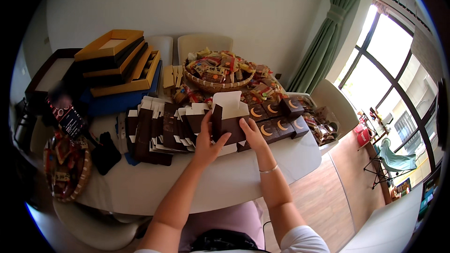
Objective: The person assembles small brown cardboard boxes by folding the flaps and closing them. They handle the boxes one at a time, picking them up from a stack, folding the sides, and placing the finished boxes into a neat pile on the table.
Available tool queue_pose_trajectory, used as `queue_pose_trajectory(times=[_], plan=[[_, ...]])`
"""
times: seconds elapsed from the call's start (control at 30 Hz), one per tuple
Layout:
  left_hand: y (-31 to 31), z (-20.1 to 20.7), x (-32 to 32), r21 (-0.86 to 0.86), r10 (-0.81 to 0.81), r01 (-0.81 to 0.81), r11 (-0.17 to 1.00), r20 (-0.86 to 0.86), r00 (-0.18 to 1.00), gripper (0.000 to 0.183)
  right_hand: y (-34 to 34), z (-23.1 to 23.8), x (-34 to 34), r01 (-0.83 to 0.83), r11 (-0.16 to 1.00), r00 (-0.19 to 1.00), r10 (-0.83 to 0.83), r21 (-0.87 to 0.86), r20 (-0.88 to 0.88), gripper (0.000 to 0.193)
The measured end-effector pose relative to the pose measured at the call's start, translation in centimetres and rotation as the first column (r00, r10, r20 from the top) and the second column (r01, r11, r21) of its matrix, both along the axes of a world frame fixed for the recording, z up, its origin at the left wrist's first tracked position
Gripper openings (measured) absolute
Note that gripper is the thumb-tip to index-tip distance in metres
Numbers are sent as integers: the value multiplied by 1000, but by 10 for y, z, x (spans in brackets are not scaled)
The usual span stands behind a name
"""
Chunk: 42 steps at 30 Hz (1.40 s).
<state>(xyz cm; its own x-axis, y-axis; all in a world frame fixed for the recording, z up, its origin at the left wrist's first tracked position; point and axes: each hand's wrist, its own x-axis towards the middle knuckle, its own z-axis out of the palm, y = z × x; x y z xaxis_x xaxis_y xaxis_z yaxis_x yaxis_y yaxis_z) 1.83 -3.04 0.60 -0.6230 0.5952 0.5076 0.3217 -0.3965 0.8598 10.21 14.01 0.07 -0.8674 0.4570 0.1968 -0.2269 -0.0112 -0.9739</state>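
One dark brown box is up in front of the person, open at the top, white inside, with a tall white flap standing at its back. It sits between both hands, over the table. The left hand grips its left side, fingers along that edge, thumb reaching across the lower front; the right hand clasps the right side, thumb near the front edge. I can't tell how the fingertips hidden behind are set.
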Motion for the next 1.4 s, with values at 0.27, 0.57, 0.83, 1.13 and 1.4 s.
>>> queue_pose_trajectory(times=[0.27,0.57,0.83,1.13,1.4], plan=[[-5,9,2,-57,33,-73,996,-514,857,71,-2,22,11,-368,805,921,247,-465,-301,66],[-8,2,7,-49,-184,179,983,-157,970,45,5,18,14,-195,907,979,158,-374,-125,32],[-3,5,10,-130,-182,182,975,14,983,51,20,14,12,-87,955,996,86,-285,-19,27],[-2,11,15,14,332,-405,914,-600,728,102,-4,24,1,203,923,924,-291,-327,-249,21],[-7,18,18,-313,232,-472,824,-574,785,116,-10,23,4,72,993,976,-90,-98,-198,19]])
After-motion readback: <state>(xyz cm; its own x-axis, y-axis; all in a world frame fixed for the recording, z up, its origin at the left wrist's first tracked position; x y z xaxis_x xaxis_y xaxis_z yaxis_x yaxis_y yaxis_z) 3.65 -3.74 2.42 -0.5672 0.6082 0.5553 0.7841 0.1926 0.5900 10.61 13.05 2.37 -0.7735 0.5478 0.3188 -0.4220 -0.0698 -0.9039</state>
